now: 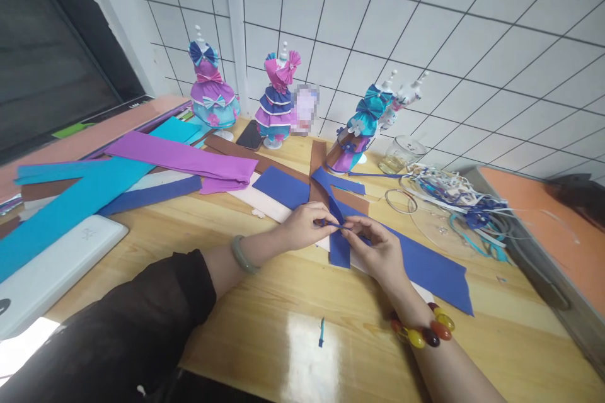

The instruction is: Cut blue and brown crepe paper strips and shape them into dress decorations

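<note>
Near the middle of the table, my left hand [307, 227] and my right hand [375, 245] meet fingertip to fingertip. Both pinch a narrow dark blue strip [331, 196], which looks folded or twisted where the fingers grip it. One broader part of the strip rises away behind my fingers. Below them lie a short blue piece [339, 253], a wide blue sheet [432, 267] and a brown strip [318, 154]. Another blue piece [282, 187] rests just beyond my left hand. The fingers partly hide the pinched section.
Several small dress forms in ruffled outfits, including a purple one [212, 85], stand along the tiled wall. Turquoise [89, 201] and purple strips [189, 160] lie left, by a white device [66, 271]. Right are a glass jar [404, 154] and tangled ribbons [454, 201].
</note>
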A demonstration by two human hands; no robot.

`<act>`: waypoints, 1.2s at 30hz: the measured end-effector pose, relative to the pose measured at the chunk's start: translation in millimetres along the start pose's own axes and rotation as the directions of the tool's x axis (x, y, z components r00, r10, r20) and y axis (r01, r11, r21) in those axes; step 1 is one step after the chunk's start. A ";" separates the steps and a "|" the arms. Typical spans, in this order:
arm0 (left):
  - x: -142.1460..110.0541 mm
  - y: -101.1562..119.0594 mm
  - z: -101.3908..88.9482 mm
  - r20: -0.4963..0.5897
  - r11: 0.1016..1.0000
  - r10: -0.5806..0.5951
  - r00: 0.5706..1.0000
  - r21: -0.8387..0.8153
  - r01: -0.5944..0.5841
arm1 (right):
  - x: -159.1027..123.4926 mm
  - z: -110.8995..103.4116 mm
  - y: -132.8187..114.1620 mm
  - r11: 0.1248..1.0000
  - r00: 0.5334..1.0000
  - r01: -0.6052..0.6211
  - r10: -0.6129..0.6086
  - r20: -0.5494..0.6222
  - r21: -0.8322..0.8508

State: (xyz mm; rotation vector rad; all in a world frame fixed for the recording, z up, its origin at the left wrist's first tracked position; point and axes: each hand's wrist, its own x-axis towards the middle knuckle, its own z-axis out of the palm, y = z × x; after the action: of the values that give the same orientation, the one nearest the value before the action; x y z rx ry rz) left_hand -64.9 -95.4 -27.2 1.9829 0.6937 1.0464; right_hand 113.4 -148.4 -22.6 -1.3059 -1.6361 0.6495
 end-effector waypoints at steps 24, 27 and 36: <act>4.1 -4.0 -0.8 0.190 0.834 -0.325 0.926 -0.404 0.376 | 3.3 2.6 -5.8 0.903 0.972 -0.231 0.232 0.043 0.362; 4.9 -2.0 -2.0 0.206 0.796 -0.354 0.912 -0.446 0.409 | 3.9 2.8 -6.7 0.884 0.964 -0.256 0.263 0.035 0.392; 2.6 2.2 1.7 0.200 0.818 -0.325 0.925 -0.431 0.380 | 0.9 6.5 -10.2 0.901 0.975 -0.223 0.210 0.076 0.371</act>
State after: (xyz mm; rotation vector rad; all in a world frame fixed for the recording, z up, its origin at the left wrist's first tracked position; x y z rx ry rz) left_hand -61.8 -95.3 -24.9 1.4173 0.6444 0.7711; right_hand 102.9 -149.6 -16.6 -1.2012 -1.3150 1.0711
